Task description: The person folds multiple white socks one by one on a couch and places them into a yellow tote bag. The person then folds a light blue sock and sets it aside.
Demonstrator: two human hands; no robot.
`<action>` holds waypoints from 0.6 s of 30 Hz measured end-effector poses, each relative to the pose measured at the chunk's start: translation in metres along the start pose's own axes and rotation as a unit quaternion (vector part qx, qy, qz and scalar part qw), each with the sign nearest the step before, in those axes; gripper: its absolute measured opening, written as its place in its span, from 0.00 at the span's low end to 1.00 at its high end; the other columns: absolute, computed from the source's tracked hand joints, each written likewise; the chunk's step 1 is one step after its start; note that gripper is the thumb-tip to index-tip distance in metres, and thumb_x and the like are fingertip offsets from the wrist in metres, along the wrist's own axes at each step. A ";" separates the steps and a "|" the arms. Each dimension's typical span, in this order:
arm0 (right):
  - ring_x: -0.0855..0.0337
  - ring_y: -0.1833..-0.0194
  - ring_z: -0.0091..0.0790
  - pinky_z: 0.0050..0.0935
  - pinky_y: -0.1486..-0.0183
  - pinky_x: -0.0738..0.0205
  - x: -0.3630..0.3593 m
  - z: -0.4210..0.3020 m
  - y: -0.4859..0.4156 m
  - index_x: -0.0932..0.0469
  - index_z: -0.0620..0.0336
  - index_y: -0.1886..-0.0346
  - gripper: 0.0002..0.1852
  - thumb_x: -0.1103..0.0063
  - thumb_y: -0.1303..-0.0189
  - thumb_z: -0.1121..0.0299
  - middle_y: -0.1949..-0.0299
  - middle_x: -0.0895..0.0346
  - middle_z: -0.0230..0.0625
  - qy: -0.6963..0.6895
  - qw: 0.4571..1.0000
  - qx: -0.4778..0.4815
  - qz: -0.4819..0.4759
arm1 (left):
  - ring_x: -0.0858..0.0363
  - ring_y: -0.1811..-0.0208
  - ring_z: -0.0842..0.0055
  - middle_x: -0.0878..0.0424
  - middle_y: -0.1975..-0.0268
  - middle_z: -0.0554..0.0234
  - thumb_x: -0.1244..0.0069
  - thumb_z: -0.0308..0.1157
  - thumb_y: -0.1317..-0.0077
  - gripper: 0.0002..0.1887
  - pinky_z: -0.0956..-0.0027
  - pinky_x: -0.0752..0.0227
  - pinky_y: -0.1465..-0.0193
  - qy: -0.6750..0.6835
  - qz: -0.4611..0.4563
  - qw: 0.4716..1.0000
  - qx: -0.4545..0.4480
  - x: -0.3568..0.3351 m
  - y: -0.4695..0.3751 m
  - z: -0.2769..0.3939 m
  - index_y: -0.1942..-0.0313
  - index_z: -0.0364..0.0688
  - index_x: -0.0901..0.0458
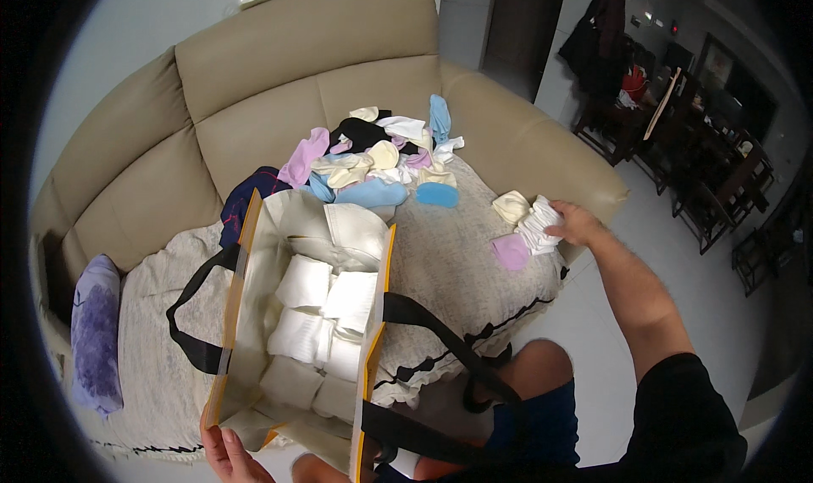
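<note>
My left hand (pixel 234 450) pinches the near left corner of an open bag (pixel 378 330) with yellow edges and black handles. Inside the bag lie several folded white socks (pixel 305 281) in rows. To the right, my right hand (pixel 573 222) grips a stack of folded white socks (pixel 540 224) at the edge of the sofa seat. A folded cream sock (pixel 510 207) and a folded pink sock (pixel 510 251) lie beside that stack. Behind the bag is a loose pile of pink, cream, white, black and blue socks (pixel 371 194).
A beige leather sofa (pixel 305 25) with a patterned seat cover (pixel 438 254) holds everything. A purple rolled cushion (pixel 96 337) lies at the left, and dark blue cloth (pixel 254 197) behind the bag. Dark wooden chairs (pixel 711 197) stand farther right on a tiled floor.
</note>
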State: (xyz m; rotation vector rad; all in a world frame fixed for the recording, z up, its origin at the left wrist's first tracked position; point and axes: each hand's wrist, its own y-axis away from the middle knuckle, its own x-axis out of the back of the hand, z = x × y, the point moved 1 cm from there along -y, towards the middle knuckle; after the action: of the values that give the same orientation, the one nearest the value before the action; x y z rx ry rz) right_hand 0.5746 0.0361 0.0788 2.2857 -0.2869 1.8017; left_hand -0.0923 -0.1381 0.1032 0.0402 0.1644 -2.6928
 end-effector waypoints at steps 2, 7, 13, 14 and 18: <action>0.21 0.38 0.50 0.39 0.33 0.29 0.001 0.007 -0.006 0.29 0.58 0.30 0.39 0.27 0.45 0.55 0.38 0.22 0.52 -0.065 0.998 -0.006 -0.015 | 0.26 0.43 0.72 0.21 0.42 0.53 0.50 0.34 0.23 0.20 0.67 0.33 0.37 0.002 0.002 1.000 -0.018 0.004 0.002 -0.007 0.39 0.29 0.27; 0.17 0.43 0.51 0.43 0.36 0.26 0.011 -0.001 -0.005 0.26 0.54 0.34 0.30 0.35 0.42 0.63 0.44 0.18 0.50 -0.027 0.997 -0.057 0.036 | 0.24 0.44 0.66 0.21 0.43 0.49 0.56 0.35 0.22 0.18 0.61 0.32 0.37 0.006 0.076 0.988 -0.132 0.016 0.019 -0.028 0.43 0.28 0.26; 0.15 0.48 0.54 0.48 0.40 0.24 0.008 -0.022 0.002 0.27 0.52 0.37 0.25 0.40 0.39 0.65 0.51 0.15 0.49 0.240 0.967 -0.029 0.085 | 0.24 0.56 0.74 0.19 0.58 0.59 0.54 0.38 0.23 0.11 0.69 0.30 0.49 0.056 0.113 0.990 0.065 0.014 0.094 -0.056 0.57 0.38 0.24; 0.16 0.48 0.54 0.47 0.42 0.24 0.011 -0.022 0.001 0.25 0.53 0.39 0.24 0.38 0.40 0.65 0.51 0.16 0.50 0.214 0.971 -0.046 0.096 | 0.24 0.60 0.77 0.19 0.59 0.61 0.53 0.37 0.24 0.10 0.75 0.30 0.56 -0.015 0.057 0.996 0.069 0.010 0.103 -0.060 0.57 0.39 0.22; 0.15 0.51 0.54 0.46 0.46 0.21 0.050 -0.043 -0.009 0.22 0.54 0.42 0.22 0.35 0.40 0.64 0.54 0.15 0.51 0.122 0.970 -0.072 0.199 | 0.20 0.61 0.75 0.17 0.59 0.61 0.44 0.23 0.32 0.05 0.71 0.24 0.57 -0.140 -0.281 0.948 0.053 -0.017 0.124 -0.070 0.57 0.38 0.20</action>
State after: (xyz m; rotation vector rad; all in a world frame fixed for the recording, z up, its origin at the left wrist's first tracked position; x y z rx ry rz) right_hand 0.5485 0.0567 0.1367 1.9843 -0.8508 2.1400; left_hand -0.0231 -0.2337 0.0213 -0.4174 -0.0723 -3.2295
